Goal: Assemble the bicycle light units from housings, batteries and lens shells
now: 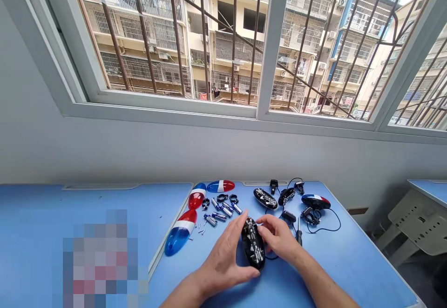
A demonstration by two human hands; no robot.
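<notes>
A black oval light housing [253, 244], its inside with small white and metal parts facing up, stands slightly raised over the blue desk. My left hand [223, 254] grips it from the left, thumb at the near end and fingers at the far end. Against its upper right edge, the curled fingertips of my right hand [279, 236] press close together; whether they pinch a small part is hidden. A black cable [271, 257] shows beneath my right hand. Just beyond that hand lies a screwdriver [299, 237].
Red, white and blue covers [180, 233] lie at left, beside batteries [223, 209], black ring clamps [222, 197] and loose screws [201, 230]. Two more open housings [265, 198] and a covered light [316, 201] with cables sit at the back right. A wall and barred window stand behind.
</notes>
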